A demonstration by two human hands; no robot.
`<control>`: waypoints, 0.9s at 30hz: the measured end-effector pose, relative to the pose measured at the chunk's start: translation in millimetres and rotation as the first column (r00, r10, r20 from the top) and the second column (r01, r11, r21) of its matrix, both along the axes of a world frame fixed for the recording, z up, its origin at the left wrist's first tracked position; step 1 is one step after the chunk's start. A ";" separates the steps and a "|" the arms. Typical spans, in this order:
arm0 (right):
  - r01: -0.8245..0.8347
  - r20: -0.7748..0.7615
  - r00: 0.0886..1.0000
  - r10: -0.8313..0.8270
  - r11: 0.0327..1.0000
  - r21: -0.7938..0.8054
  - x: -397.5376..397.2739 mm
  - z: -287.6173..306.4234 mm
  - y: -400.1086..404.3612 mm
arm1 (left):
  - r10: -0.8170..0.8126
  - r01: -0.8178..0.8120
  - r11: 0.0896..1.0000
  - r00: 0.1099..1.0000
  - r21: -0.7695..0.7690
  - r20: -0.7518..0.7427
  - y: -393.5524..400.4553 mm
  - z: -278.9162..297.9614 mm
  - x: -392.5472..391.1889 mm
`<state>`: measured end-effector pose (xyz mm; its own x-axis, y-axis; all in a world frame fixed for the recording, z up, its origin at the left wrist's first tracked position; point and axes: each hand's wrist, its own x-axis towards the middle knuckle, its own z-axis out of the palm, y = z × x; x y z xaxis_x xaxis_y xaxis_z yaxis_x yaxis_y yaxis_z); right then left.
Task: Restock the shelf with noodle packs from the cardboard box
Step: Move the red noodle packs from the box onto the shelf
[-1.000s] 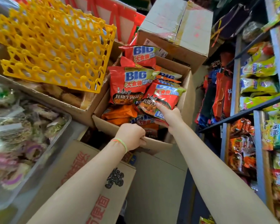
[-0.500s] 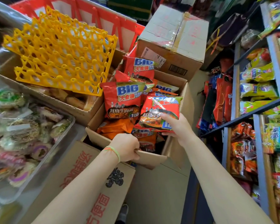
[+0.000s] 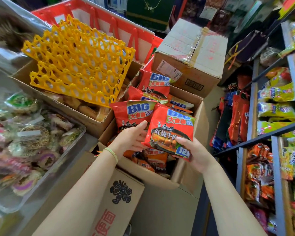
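An open cardboard box holds several red noodle packs printed "BIG". My right hand grips the lower edge of one red noodle pack, held upright above the box. My left hand reaches over the box's near edge, its straight fingers touching the left side of that pack. The shelf with grey metal rails stands at the right, stocked with yellow-green and orange noodle packs.
A yellow egg tray lies on a carton at the left. A sealed cardboard box sits behind the open one. A clear tray of wrapped snacks is at the near left. Red bags hang beside the shelf.
My right hand has lifted the noodle pack up and turned it to face me. My left hand has let go of the box's front flap and moved up to the pack.
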<state>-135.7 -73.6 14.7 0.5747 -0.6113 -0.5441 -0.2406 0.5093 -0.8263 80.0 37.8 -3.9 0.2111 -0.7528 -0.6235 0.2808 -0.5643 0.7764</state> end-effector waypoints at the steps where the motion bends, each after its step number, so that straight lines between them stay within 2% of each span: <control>1: -0.034 0.000 0.999 0.034 0.999 0.001 1.8 1.5 1.2 | -0.009 0.008 0.999 1.000 -0.032 -0.023 1.3 -1.1 1.7; 4: -0.143 -0.004 0.990 0.143 0.989 0.021 10.0 3.9 2.6 | 0.017 -0.027 0.992 0.997 -0.122 -0.081 8.5 -4.9 2.0; 6: -0.208 0.003 0.978 0.208 0.978 0.028 13.7 0.9 2.7 | 0.016 -0.022 0.990 0.999 -0.140 -0.045 12.5 -7.6 -1.0; 8: -0.203 -0.051 0.977 0.205 0.978 0.039 17.1 -5.7 1.3 | 0.034 -0.035 0.989 0.999 -0.146 -0.006 15.3 -10.8 -0.9; 10: -0.108 -0.161 0.981 0.107 0.994 -0.001 23.3 -9.1 -0.2 | 0.043 -0.044 0.987 0.999 -0.155 -0.009 19.0 -17.1 4.1; 11: -0.027 -0.227 0.974 0.009 0.997 -0.076 28.0 -9.1 -1.8 | 0.028 -0.029 0.987 1.000 -0.157 -0.008 21.1 -20.6 7.4; 13: 0.124 -0.290 0.932 -0.216 0.945 -0.303 42.9 -3.4 -6.2 | -0.007 0.007 0.989 1.000 -0.146 -0.003 25.8 -26.7 11.8; 14: 0.147 -0.281 0.917 -0.284 0.894 -0.424 53.5 3.2 -7.9 | -0.015 0.014 0.990 1.000 -0.139 -0.008 27.6 -30.2 12.7; 15: 0.102 -0.277 0.915 -0.295 0.831 -0.547 66.1 10.5 -9.7 | -0.019 0.018 0.991 1.000 -0.136 -0.007 29.1 -32.1 12.6; 17: -0.102 -0.311 0.932 -0.188 0.686 -0.720 96.2 23.1 -12.5 | -0.025 0.026 0.989 1.000 -0.145 0.007 30.4 -32.9 11.5; 19: -0.323 -0.412 0.911 -0.016 0.593 -0.738 126.1 26.6 -11.4 | -0.034 0.035 0.988 0.999 -0.153 0.015 31.1 -32.0 11.8; 21: -0.455 -0.509 0.857 0.077 0.576 -0.679 148.6 22.3 -10.9 | -0.043 0.045 0.986 0.999 -0.159 0.011 32.2 -31.4 13.1; 25: -0.558 -0.651 0.759 0.010 0.524 -0.643 158.4 9.7 -16.8 | -0.061 0.060 0.984 0.998 -0.166 -0.001 36.0 -31.7 14.1; 27: -0.517 -0.616 0.787 -0.039 0.505 -0.692 152.3 9.7 -19.9 | -0.067 0.065 0.982 0.998 -0.175 -0.006 36.9 -31.1 13.3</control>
